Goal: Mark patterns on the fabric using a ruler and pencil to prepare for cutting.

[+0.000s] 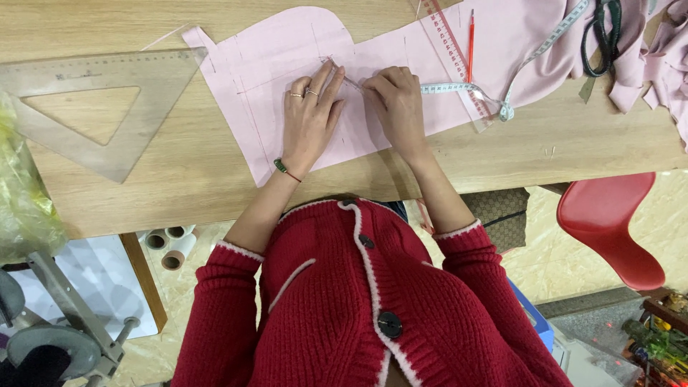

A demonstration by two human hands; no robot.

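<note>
Centrally on the wooden table (215,179) lies the pink fabric piece (287,72), flat beneath both hands. Left hand (309,118) rests on it with fingers spread and pressed down, apparently to keep the cloth from shifting; right hand (395,104), fingers pinched together on a thin marking tool (351,82) whose tip meets the fabric just beside the left fingertips. Farther out: clear ruler (459,64), red pencil (471,36), tape measure (530,61), large set square (107,107).
</note>
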